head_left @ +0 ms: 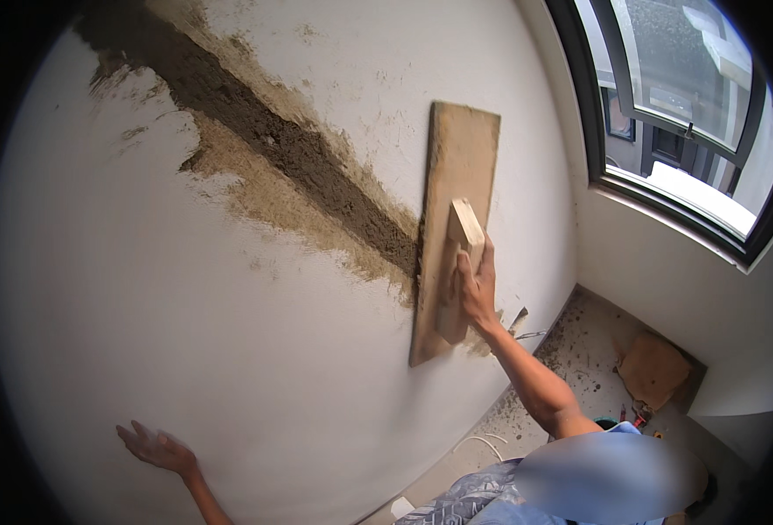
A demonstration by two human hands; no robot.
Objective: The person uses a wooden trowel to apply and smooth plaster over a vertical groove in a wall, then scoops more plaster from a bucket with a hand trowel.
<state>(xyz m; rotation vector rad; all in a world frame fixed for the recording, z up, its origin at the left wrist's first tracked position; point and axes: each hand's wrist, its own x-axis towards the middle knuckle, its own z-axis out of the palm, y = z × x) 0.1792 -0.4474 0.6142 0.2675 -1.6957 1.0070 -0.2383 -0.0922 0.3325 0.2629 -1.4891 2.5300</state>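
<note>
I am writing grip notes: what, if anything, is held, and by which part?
The right hand holds the tan float by its handle; the left hand holds nothing visible.

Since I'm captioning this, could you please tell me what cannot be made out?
Head view:
Long tan rectangular wooden float: far side hidden by its board.
Blue rounded shape, lower right: blurred.
Bare left hand: forearm cut off by lower edge.
Small red object: too small.
</note>
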